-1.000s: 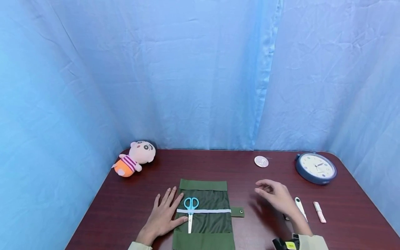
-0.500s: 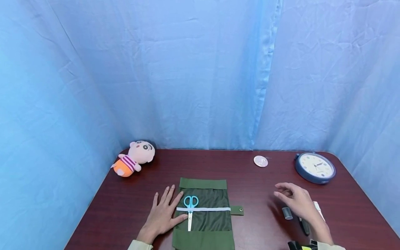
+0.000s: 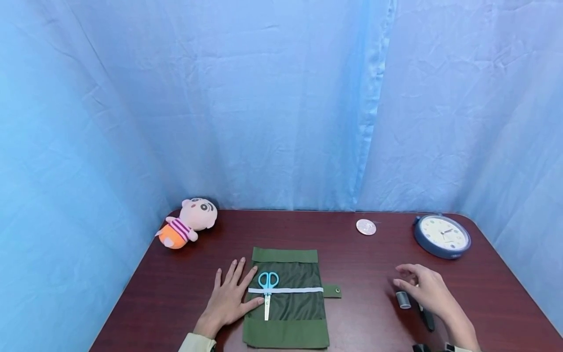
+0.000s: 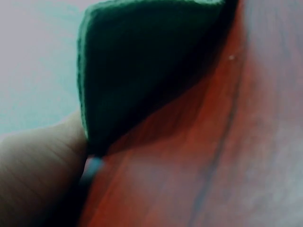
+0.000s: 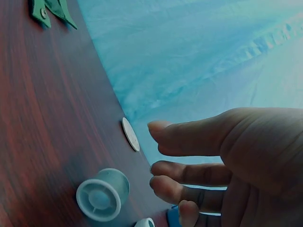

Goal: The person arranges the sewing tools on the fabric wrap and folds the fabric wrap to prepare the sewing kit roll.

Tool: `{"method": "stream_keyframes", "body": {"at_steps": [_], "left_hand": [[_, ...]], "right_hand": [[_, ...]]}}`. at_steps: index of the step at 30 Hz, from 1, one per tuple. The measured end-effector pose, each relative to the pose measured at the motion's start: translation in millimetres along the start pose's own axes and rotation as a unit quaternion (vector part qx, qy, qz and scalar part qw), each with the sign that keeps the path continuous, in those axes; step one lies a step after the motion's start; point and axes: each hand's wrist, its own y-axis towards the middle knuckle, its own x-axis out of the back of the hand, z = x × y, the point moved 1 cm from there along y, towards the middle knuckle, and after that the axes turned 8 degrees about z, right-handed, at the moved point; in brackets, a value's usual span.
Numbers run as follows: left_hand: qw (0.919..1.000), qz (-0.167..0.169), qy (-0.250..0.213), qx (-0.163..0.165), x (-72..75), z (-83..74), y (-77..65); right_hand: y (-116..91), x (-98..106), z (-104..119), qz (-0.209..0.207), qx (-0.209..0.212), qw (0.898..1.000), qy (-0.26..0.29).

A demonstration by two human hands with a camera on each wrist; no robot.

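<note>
My left hand (image 3: pixel 226 297) lies with spread fingers along the left edge of a green cloth tool roll (image 3: pixel 286 335). Its thumb reaches close to the blade of a pair of scissors with light-blue handles (image 3: pixel 268 280), tucked under the roll's white elastic band (image 3: pixel 299 290). In the left wrist view a corner of green cloth (image 4: pixel 137 61) stands up beside the thumb. Over on the right, my right hand (image 3: pixel 431 293) hovers with loosely bent fingers, holding nothing. A grey thread spool (image 3: pixel 403 300) stands just below its fingertips; the right wrist view shows the spool (image 5: pixel 102 194) apart from them.
A dark slim tool (image 3: pixel 427 319) lies partly hidden under the right hand. Further back are a round pale disc (image 3: pixel 366 227) and a blue clock (image 3: pixel 442 236). A plush doll (image 3: pixel 186 222) lies at the back left, and blue curtains (image 3: pixel 281 122) surround the table.
My right hand has moved right and slightly nearer to me, to above the spool, uncovering it. It now hides the pink-and-white stick. The left hand stays on the roll.
</note>
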Motion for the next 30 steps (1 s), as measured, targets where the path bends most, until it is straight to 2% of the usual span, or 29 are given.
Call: {"method": "stream_keyframes", "body": {"at_steps": [9, 22, 30], "left_hand": [[0.9998, 0.011, -0.013, 0.008, 5.8, -1.9, 6.9], [0.9997, 0.015, -0.018, 0.011, 8.9, -0.8, 12.6], [0.9996, 0.013, -0.023, 0.012, 8.5, -1.4, 12.5]], "right_hand": [[-6.9, -1.6, -2.9, 0.019, -0.003, 1.0, -0.025], [-8.3, -4.9, 0.5, 0.022, -0.005, 0.998, -0.055], [-10.6, -10.0, 2.2, 0.024, 0.002, 0.999, -0.043]]}}
